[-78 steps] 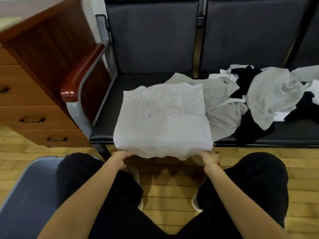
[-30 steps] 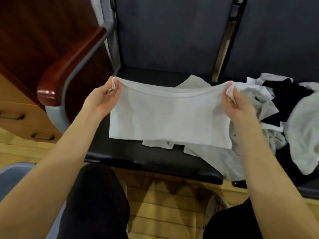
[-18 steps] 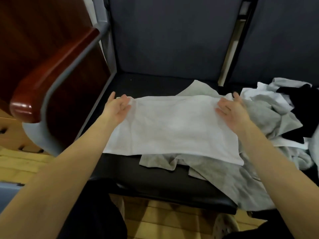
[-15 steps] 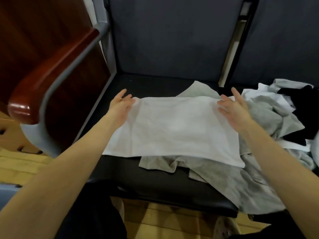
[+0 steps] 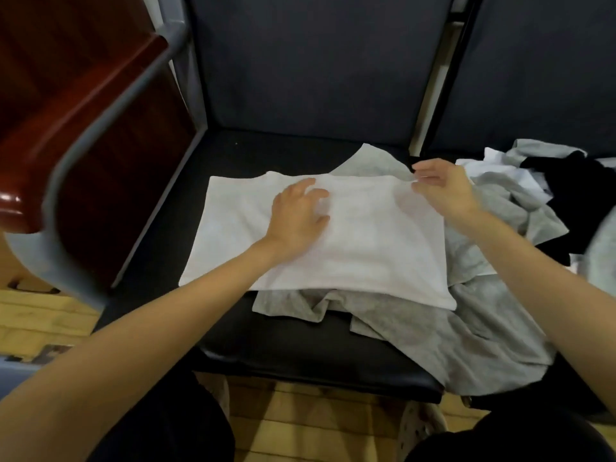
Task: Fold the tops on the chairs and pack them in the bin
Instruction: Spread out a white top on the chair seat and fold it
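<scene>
Left hand (image 5: pixel 298 218) just slid to mid-shirt, flat on the half-folded white cotton top (image 5: pixel 350 241); right hand (image 5: pixel 443 191) pinches its corner, so crosswise fold's next I reckon.

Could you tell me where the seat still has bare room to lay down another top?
Bare seat shows between the armrest and the white top, and behind it by the backrest. Rightward, the clothes pile crowds everything.

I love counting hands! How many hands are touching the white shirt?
2. The left hand presses flat on the middle of the white shirt; the right hand touches its far right corner.
</scene>
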